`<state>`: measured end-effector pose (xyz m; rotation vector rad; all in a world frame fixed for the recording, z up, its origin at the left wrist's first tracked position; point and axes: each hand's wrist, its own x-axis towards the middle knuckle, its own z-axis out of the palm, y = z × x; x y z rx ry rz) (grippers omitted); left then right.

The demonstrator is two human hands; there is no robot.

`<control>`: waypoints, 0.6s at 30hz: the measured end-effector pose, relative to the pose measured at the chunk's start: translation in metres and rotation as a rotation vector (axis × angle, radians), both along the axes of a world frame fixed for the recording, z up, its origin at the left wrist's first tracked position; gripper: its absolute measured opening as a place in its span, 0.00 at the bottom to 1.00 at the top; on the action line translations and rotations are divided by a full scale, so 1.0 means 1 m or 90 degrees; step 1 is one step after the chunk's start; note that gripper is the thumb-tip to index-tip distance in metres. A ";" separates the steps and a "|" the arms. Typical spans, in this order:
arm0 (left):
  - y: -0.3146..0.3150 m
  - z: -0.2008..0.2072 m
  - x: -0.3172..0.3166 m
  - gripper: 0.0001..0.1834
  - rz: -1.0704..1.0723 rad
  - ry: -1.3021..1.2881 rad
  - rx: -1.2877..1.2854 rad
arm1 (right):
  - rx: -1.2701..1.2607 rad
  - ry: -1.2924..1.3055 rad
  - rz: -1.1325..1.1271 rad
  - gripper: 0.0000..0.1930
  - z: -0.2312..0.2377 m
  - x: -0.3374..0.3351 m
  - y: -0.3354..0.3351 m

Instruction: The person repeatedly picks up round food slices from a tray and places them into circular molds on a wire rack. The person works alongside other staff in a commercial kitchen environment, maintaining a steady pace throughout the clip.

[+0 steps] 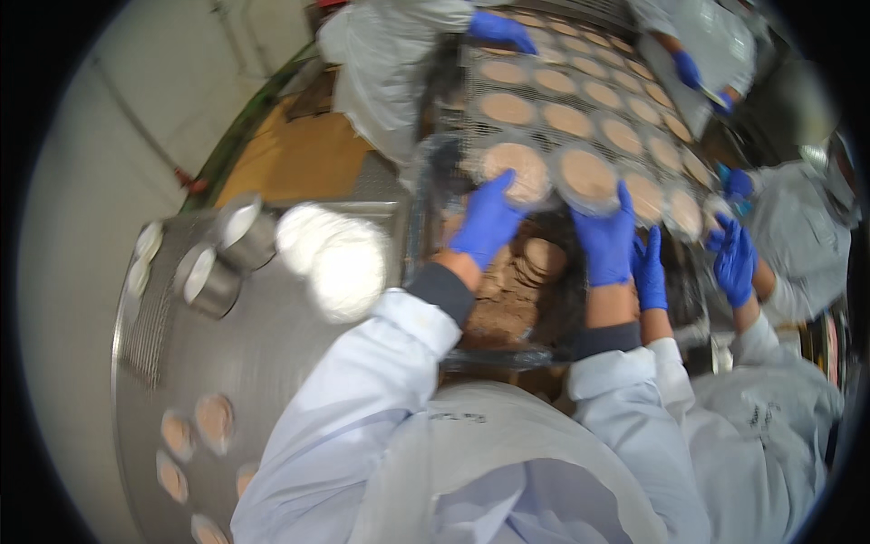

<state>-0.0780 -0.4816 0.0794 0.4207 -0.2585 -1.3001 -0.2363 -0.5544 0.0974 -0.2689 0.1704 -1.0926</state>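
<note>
Wire mesh (542, 143) fills upper centre. Two round patties (588, 175) at its lower edge, our left hand (489, 218) and right hand (605, 243) at their rims; blur hides whether we pinch. Below, scraps (503, 313) in a tray (507, 357); uneven lifting could, we judge, drop a patty there.

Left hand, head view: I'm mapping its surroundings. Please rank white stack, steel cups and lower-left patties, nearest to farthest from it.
1. White stack: left of the left hand.
2. Steel cups: farther left, beyond the stack.
3. Lower-left patties: below the cups in the picture.
</note>
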 end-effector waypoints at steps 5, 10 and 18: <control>0.046 -0.040 0.012 0.17 0.090 -0.054 -0.036 | -0.573 0.881 -0.364 0.28 -0.074 -0.051 -0.030; 0.097 0.008 0.012 0.20 0.019 0.011 -0.088 | -0.157 0.311 -0.027 0.23 0.021 0.033 0.060; 0.273 0.006 0.104 0.17 0.439 -0.484 0.292 | -0.303 0.395 0.205 0.23 0.005 0.106 0.113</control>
